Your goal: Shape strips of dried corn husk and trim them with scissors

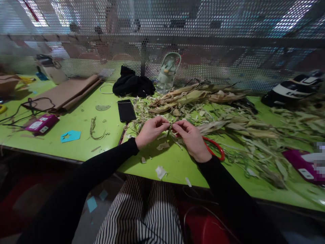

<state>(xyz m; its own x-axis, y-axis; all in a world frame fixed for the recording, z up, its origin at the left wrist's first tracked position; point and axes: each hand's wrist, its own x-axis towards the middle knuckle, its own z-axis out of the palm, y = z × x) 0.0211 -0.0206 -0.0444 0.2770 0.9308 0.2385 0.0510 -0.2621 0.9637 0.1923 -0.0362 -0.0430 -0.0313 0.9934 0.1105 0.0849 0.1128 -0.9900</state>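
My left hand [151, 131] and my right hand [191, 137] meet over the table's front part, both closed in a pinch. Between their fingertips runs a thin, greenish strip of husk [170, 128], mostly covered by the fingers. Dried corn husks [182, 98] are heaped just beyond, with pale shreds around them. Beside my right wrist lies a red loop [220, 152] like a scissors handle, partly hidden by the hand. A black phone [126, 110] rests to the left of my left hand.
The green table [106, 149] also holds a knotted husk strand [93, 130], a blue paper tag [70, 136], a purple power strip [42, 124], brown paper [68, 93], black cloth [133, 84], a clear bottle [166, 76] and a black bottle [291, 89]. A perforated metal screen [215, 51] stands behind.
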